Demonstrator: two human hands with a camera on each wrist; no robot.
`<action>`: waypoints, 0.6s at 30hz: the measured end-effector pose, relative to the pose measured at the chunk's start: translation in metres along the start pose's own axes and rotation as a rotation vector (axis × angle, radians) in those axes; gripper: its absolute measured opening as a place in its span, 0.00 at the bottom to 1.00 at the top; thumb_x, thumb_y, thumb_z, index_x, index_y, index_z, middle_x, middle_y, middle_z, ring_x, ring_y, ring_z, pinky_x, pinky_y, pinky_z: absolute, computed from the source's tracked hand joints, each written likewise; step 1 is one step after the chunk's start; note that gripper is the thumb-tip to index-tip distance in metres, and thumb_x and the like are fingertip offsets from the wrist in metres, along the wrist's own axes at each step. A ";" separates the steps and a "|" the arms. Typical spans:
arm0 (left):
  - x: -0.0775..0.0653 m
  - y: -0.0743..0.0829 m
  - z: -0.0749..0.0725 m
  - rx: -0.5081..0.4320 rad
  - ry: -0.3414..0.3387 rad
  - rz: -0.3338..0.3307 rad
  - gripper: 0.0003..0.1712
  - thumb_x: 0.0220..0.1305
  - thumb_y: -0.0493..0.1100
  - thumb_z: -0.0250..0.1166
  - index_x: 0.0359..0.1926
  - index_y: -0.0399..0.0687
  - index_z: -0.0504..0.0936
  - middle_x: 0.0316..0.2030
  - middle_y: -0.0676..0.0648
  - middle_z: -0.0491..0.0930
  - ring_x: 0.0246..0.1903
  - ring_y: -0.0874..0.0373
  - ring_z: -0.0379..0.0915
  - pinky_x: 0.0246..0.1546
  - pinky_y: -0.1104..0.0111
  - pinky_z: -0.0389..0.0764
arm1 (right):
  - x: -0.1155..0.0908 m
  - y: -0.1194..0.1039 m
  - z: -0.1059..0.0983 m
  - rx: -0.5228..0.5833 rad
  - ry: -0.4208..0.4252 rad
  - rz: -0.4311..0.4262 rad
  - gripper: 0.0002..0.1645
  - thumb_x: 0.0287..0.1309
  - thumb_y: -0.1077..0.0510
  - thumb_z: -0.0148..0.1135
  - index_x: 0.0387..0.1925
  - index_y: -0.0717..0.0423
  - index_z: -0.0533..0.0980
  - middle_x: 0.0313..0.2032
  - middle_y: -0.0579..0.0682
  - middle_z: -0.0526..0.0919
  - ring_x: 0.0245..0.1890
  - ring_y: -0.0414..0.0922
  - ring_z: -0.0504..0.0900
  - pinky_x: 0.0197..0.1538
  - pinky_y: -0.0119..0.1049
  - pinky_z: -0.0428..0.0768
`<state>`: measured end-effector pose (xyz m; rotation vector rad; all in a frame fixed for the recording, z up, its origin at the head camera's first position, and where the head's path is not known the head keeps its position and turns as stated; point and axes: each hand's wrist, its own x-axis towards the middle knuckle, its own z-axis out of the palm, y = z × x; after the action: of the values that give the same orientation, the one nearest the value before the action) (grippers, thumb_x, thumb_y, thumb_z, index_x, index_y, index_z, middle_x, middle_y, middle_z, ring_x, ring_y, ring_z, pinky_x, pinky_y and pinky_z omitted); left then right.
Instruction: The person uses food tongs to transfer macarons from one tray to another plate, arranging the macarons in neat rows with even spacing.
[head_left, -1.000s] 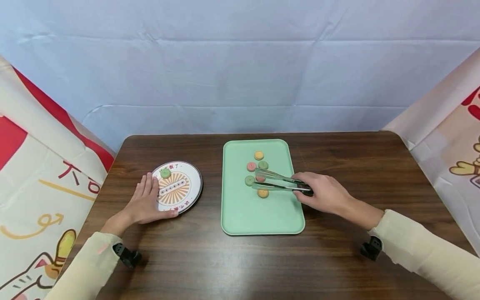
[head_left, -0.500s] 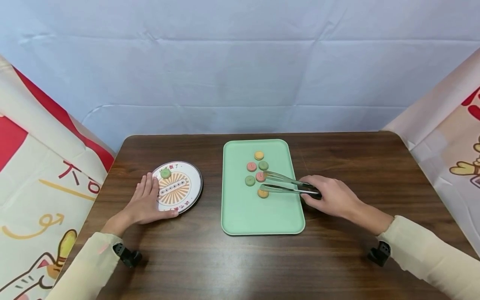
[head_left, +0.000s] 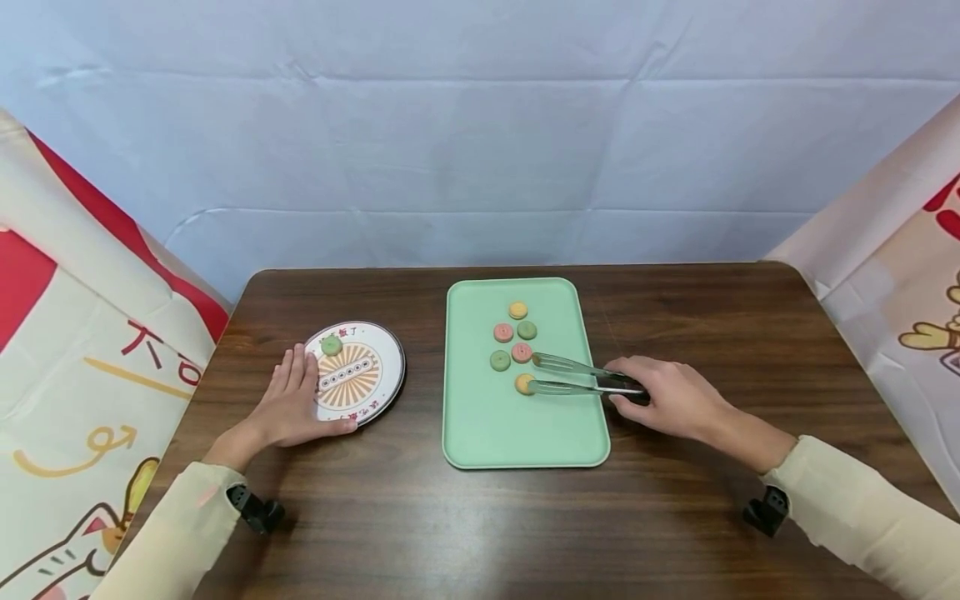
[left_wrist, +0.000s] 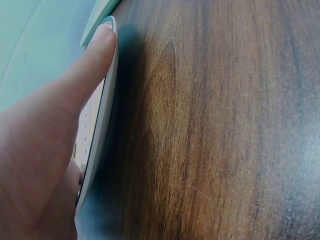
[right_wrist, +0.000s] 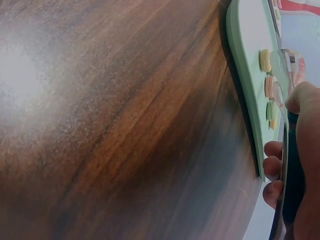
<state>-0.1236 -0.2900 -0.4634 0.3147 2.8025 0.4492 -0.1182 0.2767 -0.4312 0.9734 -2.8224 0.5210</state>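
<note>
My left hand (head_left: pixel 288 404) lies with straight fingers over the left side of a white plate (head_left: pixel 390 392) with an orange sunburst print; in the left wrist view its thumb (left_wrist: pixel 90 65) rests at the plate's rim. A green macaron (head_left: pixel 331 346) sits on the plate. My right hand (head_left: pixel 667 396) grips a pair of tongs (head_left: pixel 573 367) by the dark handle, the arms spread apart over the green tray (head_left: pixel 487 442). The lower tip overlaps a yellow macaron (head_left: pixel 523 383); the upper one ends beside a pink macaron (head_left: pixel 521 352).
Further macarons stand on the tray: a green one (head_left: pixel 500 360), a pink one (head_left: pixel 503 332), another green one (head_left: pixel 527 330) and a yellow one (head_left: pixel 517 310) at the back. Brown wooden table (head_left: pixel 420 525) surrounds tray and plate, with a pale cloth backdrop (head_left: pixel 480 167) behind.
My right hand has drawn the tongs rightward and a little nearer, so the tips have moved off the green and pink macarons toward the near yellow one. The left hand stays put.
</note>
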 end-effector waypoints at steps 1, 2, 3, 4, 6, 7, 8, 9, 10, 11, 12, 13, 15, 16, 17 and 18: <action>0.000 0.000 0.000 -0.002 0.001 0.001 0.85 0.47 0.82 0.66 0.76 0.22 0.34 0.76 0.25 0.22 0.76 0.31 0.17 0.73 0.38 0.31 | 0.000 0.000 0.000 0.000 -0.002 -0.004 0.19 0.59 0.54 0.71 0.52 0.52 0.81 0.38 0.47 0.84 0.26 0.34 0.75 0.27 0.33 0.75; 0.000 0.000 0.000 0.001 0.000 0.001 0.85 0.47 0.82 0.66 0.76 0.22 0.34 0.76 0.25 0.22 0.76 0.30 0.17 0.73 0.38 0.31 | 0.000 0.000 0.000 0.001 -0.003 -0.007 0.19 0.59 0.54 0.71 0.51 0.52 0.81 0.38 0.47 0.84 0.26 0.34 0.75 0.26 0.33 0.75; 0.001 -0.001 0.000 0.012 -0.002 -0.004 0.86 0.46 0.83 0.66 0.76 0.22 0.34 0.76 0.26 0.22 0.76 0.31 0.17 0.73 0.38 0.31 | 0.000 0.001 0.001 0.000 -0.003 -0.010 0.19 0.59 0.54 0.71 0.51 0.52 0.81 0.38 0.47 0.84 0.26 0.34 0.75 0.26 0.32 0.75; 0.001 -0.002 0.000 0.010 0.000 -0.002 0.86 0.46 0.83 0.66 0.76 0.22 0.34 0.76 0.26 0.22 0.76 0.31 0.18 0.73 0.38 0.31 | 0.000 0.001 0.001 0.000 -0.002 -0.012 0.19 0.59 0.54 0.71 0.51 0.53 0.81 0.38 0.47 0.84 0.26 0.34 0.75 0.26 0.32 0.75; 0.002 -0.002 0.001 0.014 0.001 -0.006 0.85 0.46 0.82 0.66 0.76 0.22 0.34 0.76 0.26 0.23 0.76 0.31 0.18 0.73 0.38 0.32 | 0.000 0.001 0.001 0.002 -0.002 -0.011 0.19 0.59 0.54 0.71 0.51 0.53 0.81 0.38 0.47 0.84 0.26 0.33 0.75 0.26 0.32 0.75; 0.002 -0.002 0.001 0.015 0.002 -0.008 0.85 0.46 0.82 0.67 0.76 0.22 0.35 0.77 0.26 0.23 0.76 0.31 0.18 0.73 0.38 0.32 | 0.000 0.001 0.001 0.002 -0.003 -0.010 0.18 0.59 0.54 0.71 0.51 0.53 0.81 0.38 0.47 0.84 0.27 0.33 0.75 0.27 0.33 0.75; 0.002 -0.002 0.001 0.018 0.003 -0.008 0.85 0.46 0.82 0.67 0.76 0.22 0.35 0.77 0.25 0.23 0.76 0.31 0.18 0.73 0.38 0.32 | 0.000 0.001 0.002 0.002 -0.006 -0.008 0.18 0.59 0.54 0.71 0.51 0.53 0.81 0.38 0.47 0.84 0.27 0.33 0.75 0.27 0.33 0.75; 0.002 -0.002 0.001 0.020 0.000 -0.011 0.85 0.46 0.82 0.66 0.76 0.22 0.35 0.77 0.26 0.23 0.76 0.31 0.18 0.73 0.38 0.32 | 0.000 0.001 0.002 0.001 -0.008 -0.006 0.18 0.59 0.54 0.71 0.51 0.53 0.81 0.38 0.47 0.84 0.27 0.33 0.75 0.27 0.33 0.76; 0.002 -0.001 0.001 0.019 -0.003 -0.012 0.85 0.46 0.83 0.66 0.76 0.22 0.35 0.77 0.26 0.23 0.76 0.31 0.18 0.73 0.38 0.32 | 0.000 0.001 0.002 0.000 -0.010 -0.004 0.18 0.59 0.54 0.71 0.51 0.53 0.81 0.38 0.47 0.85 0.27 0.33 0.75 0.27 0.34 0.76; 0.002 -0.002 0.001 0.022 -0.007 -0.015 0.86 0.46 0.83 0.66 0.76 0.22 0.34 0.77 0.26 0.23 0.76 0.32 0.18 0.73 0.39 0.31 | 0.000 0.001 0.002 0.000 -0.012 -0.003 0.18 0.59 0.54 0.71 0.51 0.53 0.81 0.38 0.47 0.85 0.27 0.33 0.76 0.27 0.34 0.76; 0.002 -0.001 0.000 0.022 -0.011 -0.015 0.86 0.46 0.83 0.66 0.76 0.22 0.34 0.77 0.26 0.22 0.76 0.32 0.17 0.73 0.38 0.31 | 0.000 0.000 0.002 -0.001 -0.014 -0.002 0.18 0.59 0.54 0.71 0.51 0.53 0.81 0.38 0.47 0.85 0.27 0.34 0.76 0.27 0.34 0.76; 0.002 -0.002 0.000 0.022 -0.014 -0.015 0.86 0.46 0.84 0.65 0.76 0.22 0.33 0.76 0.26 0.22 0.76 0.31 0.17 0.73 0.38 0.31 | 0.000 0.000 0.002 -0.002 -0.016 -0.002 0.18 0.59 0.54 0.71 0.50 0.53 0.81 0.38 0.47 0.85 0.27 0.34 0.76 0.28 0.34 0.77; 0.002 -0.002 0.000 0.020 -0.018 -0.015 0.86 0.46 0.84 0.65 0.76 0.22 0.33 0.76 0.26 0.22 0.76 0.31 0.17 0.73 0.38 0.30 | 0.000 0.000 0.002 -0.006 -0.018 0.001 0.18 0.59 0.54 0.71 0.50 0.53 0.81 0.38 0.47 0.85 0.28 0.34 0.77 0.28 0.35 0.77; 0.002 -0.003 0.001 0.022 -0.018 -0.015 0.86 0.46 0.84 0.65 0.76 0.22 0.33 0.76 0.26 0.21 0.76 0.31 0.17 0.73 0.38 0.30 | -0.001 0.000 0.003 -0.007 -0.020 0.003 0.18 0.59 0.54 0.71 0.50 0.53 0.81 0.38 0.47 0.85 0.28 0.35 0.77 0.28 0.35 0.77; 0.002 -0.003 0.001 0.024 -0.018 -0.016 0.87 0.46 0.84 0.65 0.76 0.22 0.33 0.76 0.26 0.21 0.76 0.31 0.16 0.73 0.38 0.30 | -0.001 0.000 0.003 -0.007 -0.025 0.005 0.18 0.59 0.54 0.71 0.50 0.53 0.81 0.38 0.47 0.85 0.28 0.35 0.77 0.28 0.35 0.77; 0.003 -0.004 0.001 0.025 -0.017 -0.015 0.87 0.45 0.85 0.65 0.76 0.22 0.33 0.76 0.27 0.21 0.76 0.31 0.16 0.73 0.38 0.30 | -0.001 0.000 0.003 -0.007 -0.030 0.007 0.18 0.59 0.54 0.71 0.51 0.53 0.81 0.38 0.47 0.85 0.28 0.35 0.77 0.28 0.35 0.77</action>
<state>-0.1262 -0.2923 -0.4662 0.3009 2.7937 0.4057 -0.1174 0.2762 -0.4347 0.9778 -2.8531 0.5014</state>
